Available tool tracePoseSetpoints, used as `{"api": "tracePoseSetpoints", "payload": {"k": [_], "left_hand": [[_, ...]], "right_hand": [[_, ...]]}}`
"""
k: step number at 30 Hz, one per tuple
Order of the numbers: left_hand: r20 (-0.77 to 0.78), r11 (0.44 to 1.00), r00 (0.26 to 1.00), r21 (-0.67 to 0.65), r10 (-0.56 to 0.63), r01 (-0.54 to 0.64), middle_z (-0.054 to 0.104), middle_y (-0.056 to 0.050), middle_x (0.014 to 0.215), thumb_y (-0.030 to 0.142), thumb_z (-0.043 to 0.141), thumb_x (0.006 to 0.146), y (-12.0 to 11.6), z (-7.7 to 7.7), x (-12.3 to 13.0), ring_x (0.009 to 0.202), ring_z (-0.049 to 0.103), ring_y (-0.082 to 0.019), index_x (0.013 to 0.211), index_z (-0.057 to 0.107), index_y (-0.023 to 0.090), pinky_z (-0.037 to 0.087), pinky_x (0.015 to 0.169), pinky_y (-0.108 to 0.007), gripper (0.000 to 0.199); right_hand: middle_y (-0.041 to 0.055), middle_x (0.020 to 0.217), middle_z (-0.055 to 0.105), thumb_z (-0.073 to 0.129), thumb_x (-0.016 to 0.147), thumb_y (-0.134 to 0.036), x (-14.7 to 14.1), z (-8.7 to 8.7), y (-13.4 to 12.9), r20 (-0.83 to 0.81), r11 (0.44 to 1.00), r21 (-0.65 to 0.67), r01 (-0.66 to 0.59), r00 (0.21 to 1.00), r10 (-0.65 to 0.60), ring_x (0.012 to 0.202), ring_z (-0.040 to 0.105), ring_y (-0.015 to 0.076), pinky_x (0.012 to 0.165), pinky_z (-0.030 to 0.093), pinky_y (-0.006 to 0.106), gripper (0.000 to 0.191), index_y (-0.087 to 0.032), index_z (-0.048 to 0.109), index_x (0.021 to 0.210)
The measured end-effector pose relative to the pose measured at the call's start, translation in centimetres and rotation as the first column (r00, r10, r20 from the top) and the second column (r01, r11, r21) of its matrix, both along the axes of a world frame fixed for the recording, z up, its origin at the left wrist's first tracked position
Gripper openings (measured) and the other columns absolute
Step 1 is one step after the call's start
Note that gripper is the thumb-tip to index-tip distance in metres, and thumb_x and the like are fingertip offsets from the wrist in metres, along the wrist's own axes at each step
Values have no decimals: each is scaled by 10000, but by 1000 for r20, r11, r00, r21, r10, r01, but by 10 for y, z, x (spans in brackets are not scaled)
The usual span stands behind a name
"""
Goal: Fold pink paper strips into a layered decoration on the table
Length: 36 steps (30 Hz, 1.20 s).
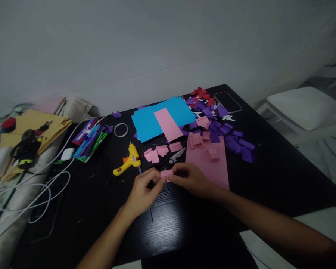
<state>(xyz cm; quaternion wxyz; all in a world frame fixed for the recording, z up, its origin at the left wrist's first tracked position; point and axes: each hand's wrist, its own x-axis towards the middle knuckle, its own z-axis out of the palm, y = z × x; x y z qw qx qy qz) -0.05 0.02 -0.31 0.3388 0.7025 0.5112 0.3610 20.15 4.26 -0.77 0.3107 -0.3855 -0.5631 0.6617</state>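
A small piece of pink paper (166, 173) is pinched between my two hands, just above the near part of the black table. My left hand (145, 188) grips its left end with thumb and fingers. At its right end my right hand (192, 178) holds it the same way. Scissors (177, 155) lie just beyond my fingers, their handles partly hidden. Several folded pink paper pieces (161, 150) rest behind them. To the left sits a yellow glue gun (131, 158) with a long glue stick (150, 216) running under my left wrist.
Blue sheets (148, 121) with a pink strip (168, 125) on top lie at the back. A pink sheet (205, 168) is right of centre. Purple pieces (232, 140) and red ones (203, 94) are heaped beyond. A phone (227, 102), tape roll (121, 130) and white cables (49, 188) also lie around.
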Motion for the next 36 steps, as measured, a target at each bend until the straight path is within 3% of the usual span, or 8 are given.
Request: {"api": "tracePoseSetpoints", "payload": {"k": [18, 36], "left_hand": [[-42, 995, 999, 104, 0, 4, 532, 31, 663, 217, 638, 968, -2, 1, 1, 599, 506, -99, 726, 574, 180, 403, 575, -209, 253], [-45, 997, 999, 81, 2, 2, 531, 25, 667, 238, 620, 983, -1, 2, 1, 601, 509, -104, 732, 578, 180, 408, 578, -217, 262]], "right_hand": [[-21, 667, 536, 724, 779, -334, -1, 2, 0, 52, 999, 34, 2, 999, -4, 651, 477, 136, 614, 353, 273, 217, -165, 616, 695], [-16, 687, 558, 728, 799, -337, 0, 3, -1, 36, 999, 41, -9, 999, 7, 670, 499, 139, 630, 375, 271, 212, -164, 630, 723]]}}
